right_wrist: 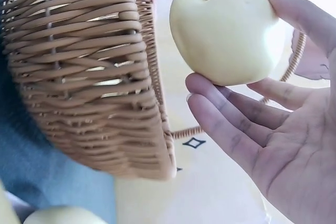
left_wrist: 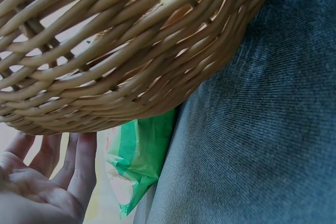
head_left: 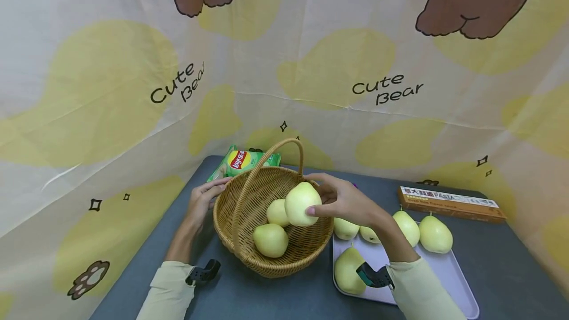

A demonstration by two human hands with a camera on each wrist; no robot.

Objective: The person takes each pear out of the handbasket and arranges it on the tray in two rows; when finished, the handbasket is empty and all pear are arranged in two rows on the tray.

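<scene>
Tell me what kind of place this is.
Likely a staged tabletop set, not a real kitchen: a cartoon bear backdrop encloses a grey table with a wicker basket and a pear tray.

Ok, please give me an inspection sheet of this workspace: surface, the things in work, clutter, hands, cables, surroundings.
Surface: dark grey table, covered in cloth.
Things in work: wicker basket holding two pears; a third pear held over it; five more pears on the pale tray to the right.
Clutter: green chips bag behind the basket; pasta box at the far right.
Hands: left hand rests against the basket's rim; right hand holds the pear.
Cables: nothing seen.
Surroundings: cream and yellow "Cute Bear" backdrop.
</scene>
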